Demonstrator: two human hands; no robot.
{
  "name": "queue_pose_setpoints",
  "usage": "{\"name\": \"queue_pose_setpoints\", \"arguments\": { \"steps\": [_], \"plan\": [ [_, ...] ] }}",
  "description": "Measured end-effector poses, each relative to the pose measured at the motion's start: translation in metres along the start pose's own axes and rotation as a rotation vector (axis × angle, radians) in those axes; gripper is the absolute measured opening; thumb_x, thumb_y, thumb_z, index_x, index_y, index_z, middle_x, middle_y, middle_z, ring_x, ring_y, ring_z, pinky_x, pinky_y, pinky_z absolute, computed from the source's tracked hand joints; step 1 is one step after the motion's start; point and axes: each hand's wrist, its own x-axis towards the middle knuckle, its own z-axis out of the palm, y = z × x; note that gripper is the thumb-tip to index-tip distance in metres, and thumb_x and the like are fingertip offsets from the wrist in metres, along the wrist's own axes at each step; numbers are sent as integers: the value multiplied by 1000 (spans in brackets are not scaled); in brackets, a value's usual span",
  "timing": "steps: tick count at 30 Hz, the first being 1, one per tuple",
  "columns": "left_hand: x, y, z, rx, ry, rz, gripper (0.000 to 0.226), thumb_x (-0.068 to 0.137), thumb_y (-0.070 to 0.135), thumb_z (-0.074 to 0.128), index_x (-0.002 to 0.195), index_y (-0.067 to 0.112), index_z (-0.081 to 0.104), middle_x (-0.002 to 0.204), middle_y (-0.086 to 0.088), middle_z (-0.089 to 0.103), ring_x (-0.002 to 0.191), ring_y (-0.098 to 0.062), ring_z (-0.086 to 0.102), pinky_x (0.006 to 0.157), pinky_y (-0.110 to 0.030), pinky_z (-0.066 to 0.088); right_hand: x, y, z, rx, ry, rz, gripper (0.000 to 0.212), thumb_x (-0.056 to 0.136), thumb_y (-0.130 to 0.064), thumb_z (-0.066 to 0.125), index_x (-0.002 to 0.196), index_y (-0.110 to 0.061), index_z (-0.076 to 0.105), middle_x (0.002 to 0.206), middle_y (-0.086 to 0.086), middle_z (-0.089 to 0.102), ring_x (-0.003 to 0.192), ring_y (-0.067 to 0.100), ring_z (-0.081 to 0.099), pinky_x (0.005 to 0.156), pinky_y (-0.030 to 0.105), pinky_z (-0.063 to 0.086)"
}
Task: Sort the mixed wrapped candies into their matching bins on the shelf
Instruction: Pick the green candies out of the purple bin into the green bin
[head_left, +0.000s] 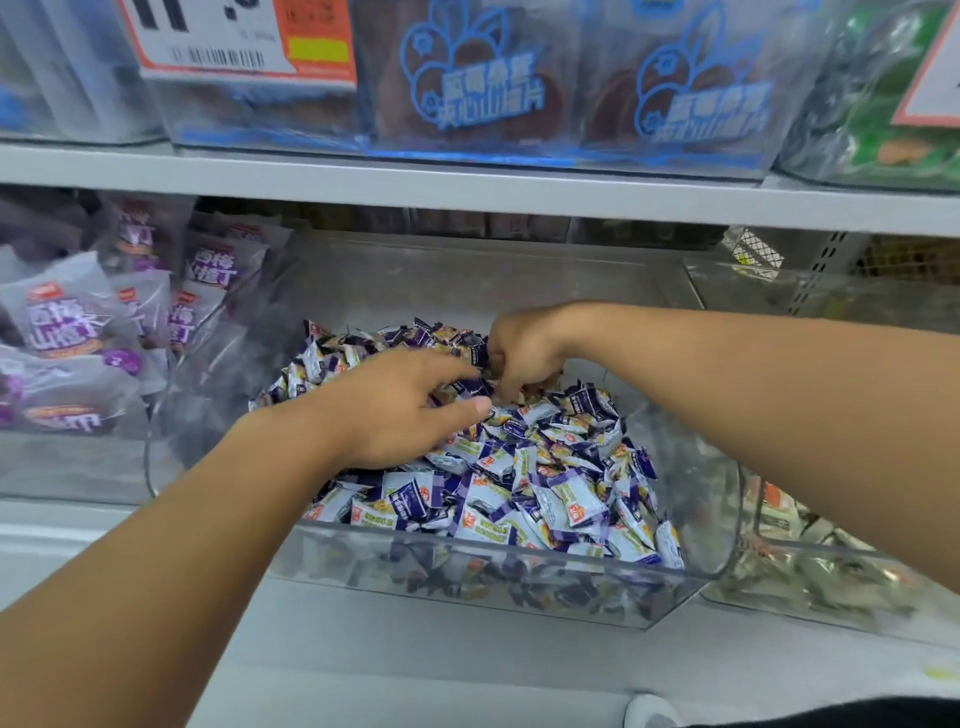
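Picking stage: both hands digging through the purple-wrapped candies (545, 483) in the clear bin (467, 582). Left hand (400, 410) spread loose; right hand (519, 353) curled, grip unclear. Next: isolating a mismatched wrapper.

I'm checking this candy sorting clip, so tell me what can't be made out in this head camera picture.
- Right hand: fingertips buried in the candies; whether it grips one is hidden.
- Left hand: covers the candies under its palm.
- Price tag: cut off by the top edge; small print blurred.
- Bin to the right: its contents are blurred behind glare and the right forearm.
- Back of the clear bin: dark under the shelf.
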Motion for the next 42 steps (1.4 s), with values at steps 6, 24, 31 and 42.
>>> {"name": "queue_pose_setpoints", "arguments": {
  "steps": [6,24,31,42],
  "plan": [
    [4,-4,0,187,-252,-41,55,84,79,34,119,47,61,122,18,62,116,-11,52,114,-41,29,-8,16,-6,202,37,-15,17,96,-14,56,102,-4,68,95,14,70,73,24,69,63,32,61],
    [-18,-13,-17,164,-162,-122,34,89,65,50,107,44,71,105,19,69,98,-8,58,92,-28,38,1,-16,19,-153,195,-215,33,77,-40,79,79,-7,75,66,4,60,60,20,52,56,26,42],
    [-14,-2,-11,-270,301,-237,45,85,66,51,94,24,67,74,6,68,66,-9,63,61,-29,49,-32,15,-21,767,-131,-337,13,88,-22,68,82,-11,64,58,-4,48,40,4,32,40,18,17],
    [4,5,-10,-254,440,-266,18,90,28,67,102,16,59,83,0,66,70,-16,63,58,-31,49,-20,17,-14,329,92,-170,31,84,-38,76,90,-8,75,51,-6,47,43,10,35,47,22,30]
  ]
}}
